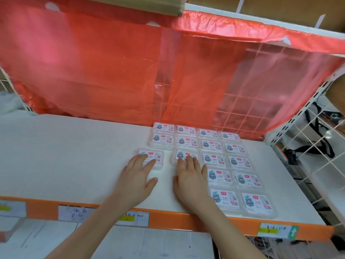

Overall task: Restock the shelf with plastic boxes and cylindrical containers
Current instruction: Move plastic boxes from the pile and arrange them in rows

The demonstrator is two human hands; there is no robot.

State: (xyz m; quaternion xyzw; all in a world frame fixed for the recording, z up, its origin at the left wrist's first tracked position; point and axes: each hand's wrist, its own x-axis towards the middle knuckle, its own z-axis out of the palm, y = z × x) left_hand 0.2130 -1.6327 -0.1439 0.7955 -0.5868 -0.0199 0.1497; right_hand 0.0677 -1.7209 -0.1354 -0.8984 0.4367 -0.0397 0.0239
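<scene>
Shelf board [74,156]: flat, white, matt, with a glossy orange strip [168,219] along its front edge.
Price tags [132,218]: paper slips in clear holders on the orange strip, handwritten; the writing is too blurred to read.
Back cover [112,71]: thin red see-through plastic sheet, creased, hanging behind the shelf.
Wire grid [242,109]: white square mesh, showing through the sheet on the right.
Cardboard [112,4]: brown box edge above the sheet, at the top of the view.
Plastic boxes [240,162]: small, flat and clear, rectangular with rounded corners. Each carries a white label with a teal cartoon figure, a red tag and a square code. They lie flat in close rows on the right half of the shelf, from the back sheet to the front edge.
Left box [157,156]: same kind, lying flat and alone, a gap left of the rows.
Right box [182,153]: same kind, on the left side of the rows, just in front of the back two rows.
Left hand [137,181]: palm down, bare forearm reaching over the orange strip. Fingers are straight and spread, with their tips resting on top of the left box; nothing is gripped.
Right hand [190,180]: palm down, fingers straight and close together, lying flat across the right box. The thumb is held out to the side on the board, and nothing is gripped.
</scene>
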